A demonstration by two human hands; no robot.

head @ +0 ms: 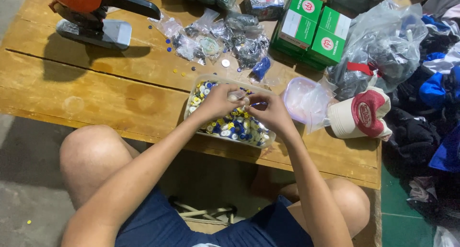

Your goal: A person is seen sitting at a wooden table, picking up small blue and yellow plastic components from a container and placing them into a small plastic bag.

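At the far left of the wooden table, an orange-and-black press tool is stood on its grey base, kept apart from the loose goods. Small blue and yellow buttons are scattered on the boards just right of it, beside a heap of small clear bags.

Nearer the table's front edge, a clear plastic tray is filled with blue, yellow and white buttons, and it is placed directly under both hands, presumably so that anything dropped falls back in. The left hand is held over the tray with its fingertips pinched on a small pale piece, seemingly a button. The right hand is brought against it, its fingers curled and pressed to the same piece, so the piece is held between the two hands above the tray.

Further right, a round translucent lid is seen in a plastic bag. Behind it, green-and-white boxes with round red marks are stacked. A red-and-cream cap is laid near a large clear bag.
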